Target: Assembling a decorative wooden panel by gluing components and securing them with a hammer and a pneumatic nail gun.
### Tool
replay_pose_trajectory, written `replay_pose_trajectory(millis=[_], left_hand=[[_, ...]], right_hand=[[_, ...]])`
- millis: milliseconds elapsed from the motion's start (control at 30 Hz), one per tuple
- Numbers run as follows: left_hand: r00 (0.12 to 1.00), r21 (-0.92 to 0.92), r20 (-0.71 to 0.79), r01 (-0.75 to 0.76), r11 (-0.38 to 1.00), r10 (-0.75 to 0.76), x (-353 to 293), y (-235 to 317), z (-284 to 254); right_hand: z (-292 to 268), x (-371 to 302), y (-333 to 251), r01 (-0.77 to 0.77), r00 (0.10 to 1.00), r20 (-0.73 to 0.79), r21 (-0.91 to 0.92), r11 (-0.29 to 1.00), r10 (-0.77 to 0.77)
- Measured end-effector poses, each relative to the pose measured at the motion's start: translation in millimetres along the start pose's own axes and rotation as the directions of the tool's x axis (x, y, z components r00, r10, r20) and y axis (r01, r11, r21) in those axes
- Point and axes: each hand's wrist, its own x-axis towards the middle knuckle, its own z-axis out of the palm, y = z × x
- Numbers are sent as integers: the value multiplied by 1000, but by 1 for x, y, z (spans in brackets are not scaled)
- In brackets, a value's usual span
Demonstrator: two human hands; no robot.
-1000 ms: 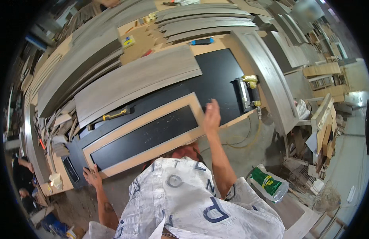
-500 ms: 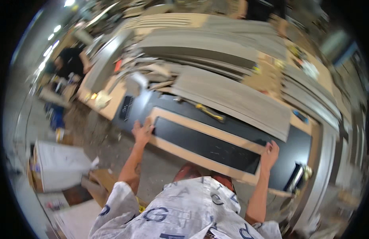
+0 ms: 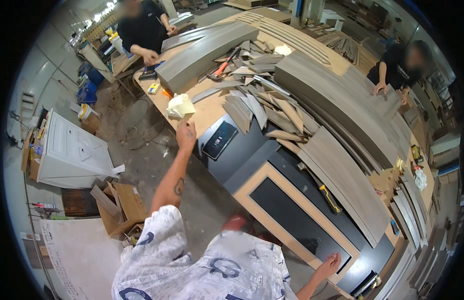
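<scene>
My left hand (image 3: pixel 187 136) reaches over the table's left edge, just below a crumpled pale yellow cloth (image 3: pixel 181 106); its fingers look loosely bent, and I see nothing held in them. A black phone or tablet (image 3: pixel 220 140) lies to the right of that hand. In front of me is a long light-wood frame (image 3: pixel 259 176) around a dark panel (image 3: pixel 287 210), lying on a dark grey board (image 3: pixel 232 167). My right hand (image 3: pixel 332 265) is over the frame's near right end, fingers slightly curled and apart, with nothing visible in them.
A yellow-handled hammer (image 3: pixel 330 199) lies beyond the frame, by a wide grey-brown board (image 3: pixel 344 185). Wood offcuts (image 3: pixel 272 100) and a red-handled hammer (image 3: pixel 224 66) lie farther back. Two people work across the table. A white cabinet (image 3: pixel 74 147) and cardboard box (image 3: pixel 123 205) stand at left.
My left hand has left the frame's left end and moved out toward the yellow cloth. My right hand stays near the frame's right end. The view has turned left.
</scene>
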Motion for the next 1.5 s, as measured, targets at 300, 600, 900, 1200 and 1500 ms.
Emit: replay_pose_trajectory(millis=[300, 600, 900, 1200, 1500], left_hand=[[958, 310, 108, -287, 906, 266, 124, -47, 13], [989, -135, -61, -142, 981, 135, 157, -68, 19], [950, -527, 36, -245, 814, 309, 123, 68, -124], [572, -780, 343, -268, 565, 745, -43, 179, -187], [648, -446, 757, 417, 792, 85, -170, 76, -97]], right_hand=[[77, -72, -55, 13, 985, 174, 46, 999, -21], [135, -81, -120, 86, 947, 298, 133, 987, -123], [245, -114, -244, -201, 640, 743, 409, 890, -196], [261, -181, -272, -994, -8, 890, 44, 103, -455], [199, -92, -183, -754, 527, 839, 390, 528, 133]])
